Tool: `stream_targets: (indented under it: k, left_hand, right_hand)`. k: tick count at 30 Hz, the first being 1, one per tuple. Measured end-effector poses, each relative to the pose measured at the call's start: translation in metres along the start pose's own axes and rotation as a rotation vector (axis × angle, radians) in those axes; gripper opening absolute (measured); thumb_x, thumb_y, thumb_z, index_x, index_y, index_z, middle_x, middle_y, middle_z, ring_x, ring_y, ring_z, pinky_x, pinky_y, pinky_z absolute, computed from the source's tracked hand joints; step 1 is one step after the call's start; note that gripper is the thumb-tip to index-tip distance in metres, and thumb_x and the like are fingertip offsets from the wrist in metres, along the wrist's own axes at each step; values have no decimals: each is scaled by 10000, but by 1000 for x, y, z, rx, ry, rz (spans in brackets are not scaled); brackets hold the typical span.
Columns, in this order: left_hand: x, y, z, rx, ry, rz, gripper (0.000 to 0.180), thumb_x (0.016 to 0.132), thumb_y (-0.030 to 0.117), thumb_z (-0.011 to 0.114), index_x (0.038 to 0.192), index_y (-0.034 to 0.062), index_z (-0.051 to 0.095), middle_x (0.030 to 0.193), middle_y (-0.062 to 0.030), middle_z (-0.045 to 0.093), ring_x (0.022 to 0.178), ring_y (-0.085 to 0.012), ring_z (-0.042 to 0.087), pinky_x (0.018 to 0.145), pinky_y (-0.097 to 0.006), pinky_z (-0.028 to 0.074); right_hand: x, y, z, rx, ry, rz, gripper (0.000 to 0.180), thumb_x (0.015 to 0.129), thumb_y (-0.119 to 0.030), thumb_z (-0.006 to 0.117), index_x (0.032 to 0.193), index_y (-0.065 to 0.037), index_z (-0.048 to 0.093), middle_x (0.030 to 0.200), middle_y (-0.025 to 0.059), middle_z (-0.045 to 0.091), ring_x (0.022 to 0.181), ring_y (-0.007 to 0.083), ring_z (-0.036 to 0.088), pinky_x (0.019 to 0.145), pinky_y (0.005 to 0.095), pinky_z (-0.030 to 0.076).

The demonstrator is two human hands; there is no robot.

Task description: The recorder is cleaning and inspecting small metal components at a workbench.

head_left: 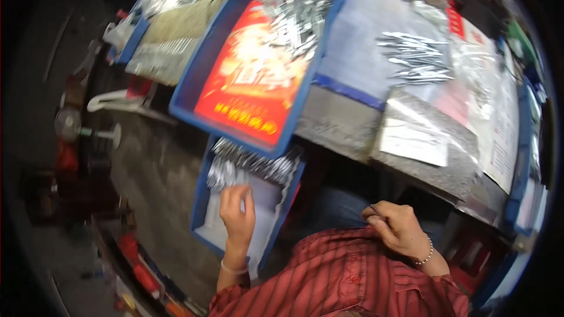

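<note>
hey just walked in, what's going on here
A person's left hand is over the lower blue tray, near its shiny metal pieces. The right hand is in front of the striped shirt, fingertips pinched; whether they hold anything is unclear. Above, a bigger blue tray holds a red sheet and more metal pieces.

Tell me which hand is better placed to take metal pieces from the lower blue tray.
Probably the left hand: it is over the tray, near metal pieces; the right hand is outside.
</note>
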State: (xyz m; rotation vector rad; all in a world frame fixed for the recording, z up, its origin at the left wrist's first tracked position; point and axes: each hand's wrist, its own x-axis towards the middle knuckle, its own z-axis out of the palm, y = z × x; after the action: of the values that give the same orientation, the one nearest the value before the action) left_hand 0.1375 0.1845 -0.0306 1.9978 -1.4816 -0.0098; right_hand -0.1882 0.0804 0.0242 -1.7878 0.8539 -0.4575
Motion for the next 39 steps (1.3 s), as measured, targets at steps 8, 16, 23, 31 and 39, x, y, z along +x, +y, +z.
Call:
stream_targets:
  k: [8, 16, 23, 31, 39]
  left_hand:
    - [85, 174, 41, -513, -230, 437, 184, 776, -78, 677, 941, 0, 653, 836, -139, 649, 710, -286, 632, 627, -334, 506]
    - [260, 263, 215, -580, -218, 559, 126, 834, 71, 651, 943, 13, 679, 894, -135, 629, 770, -233, 619, 697, -316, 495]
    - [297, 317, 318, -78, -509, 604, 200, 779, 177, 704, 925, 40, 702, 1038, -195, 615, 1026, -371, 588, 856, -491, 486]
    - [301, 306, 301, -51, -369, 637, 162, 845, 152, 628, 915, 5, 624, 929, -202, 651, 924, -397, 616, 796, -504, 476]
    - [157, 307, 126, -655, -516, 707, 83, 860, 26, 636, 932, -7, 610, 804, -141, 659, 747, -254, 662, 692, -331, 513]
  right_hand:
    - [-40, 10, -47, 261, 244, -63, 175, 951, -97, 531, 1045, 7, 635, 862, 103, 696, 658, 168, 663, 627, 265, 523]
    - [-90, 36, -57, 342, 398, 133, 135, 912, -58, 601, 1003, 26, 655, 836, 112, 720, 779, 170, 713, 669, 254, 542]
    - [-90, 44, -63, 217, 369, 85, 153, 902, -138, 630, 1004, -27, 657, 842, 104, 677, 749, 238, 685, 673, 293, 525]
    - [-83, 42, -69, 131, 333, -11, 131, 891, -84, 640, 981, 4, 674, 859, 114, 708, 762, 198, 705, 684, 278, 547]
    - [-89, 32, -74, 909, 733, -26, 409, 892, -22, 649, 1260, -16, 473, 945, 110, 686, 670, 86, 622, 543, 196, 483]
